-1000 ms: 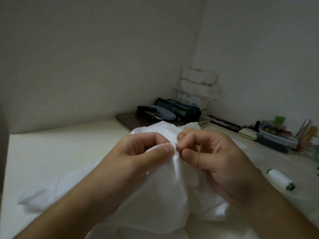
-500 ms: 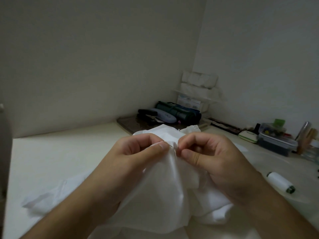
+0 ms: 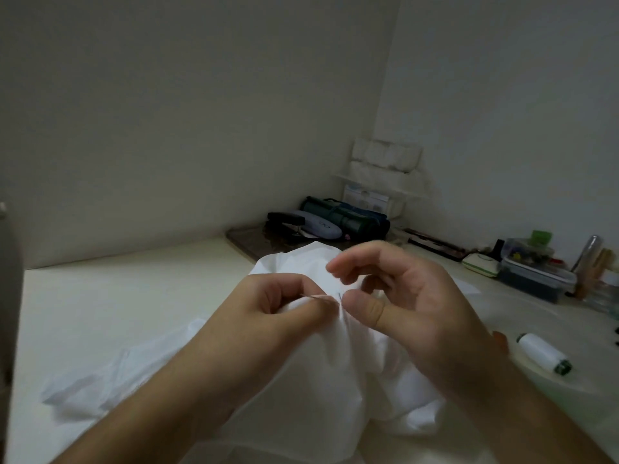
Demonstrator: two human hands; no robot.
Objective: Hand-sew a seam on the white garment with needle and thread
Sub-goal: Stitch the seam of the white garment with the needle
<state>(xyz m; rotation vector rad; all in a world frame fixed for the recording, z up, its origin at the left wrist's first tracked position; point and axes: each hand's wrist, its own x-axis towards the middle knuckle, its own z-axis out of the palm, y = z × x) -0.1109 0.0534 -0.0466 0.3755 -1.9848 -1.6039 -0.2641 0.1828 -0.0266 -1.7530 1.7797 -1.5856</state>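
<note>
Left hand (image 3: 268, 316): thumb and forefinger pinch a raised fold of the white garment (image 3: 321, 373); the grip is narrow and closed on the cloth. A short dark sliver, probably the needle (image 3: 339, 297), stands at the fold just right of that pinch; too small to confirm. No thread can be made out there.

Right hand (image 3: 412, 306): fingers loosely curled and parted, thumb tip just beside the left pinch, forefinger raised above it and blurred. The grip is wide and holds nothing visible.

The garment lies bunched under both hands on the pale surface (image 3: 117, 296), spreading left of and below the left grip.

A white spool (image 3: 544, 353) with a dark end lies on the surface, right of the right hand and apart from it. Beyond both grips, near the corner walls, sit a green roll (image 3: 348, 217), a stapler (image 3: 284, 222) and a lidded box (image 3: 532, 276).
</note>
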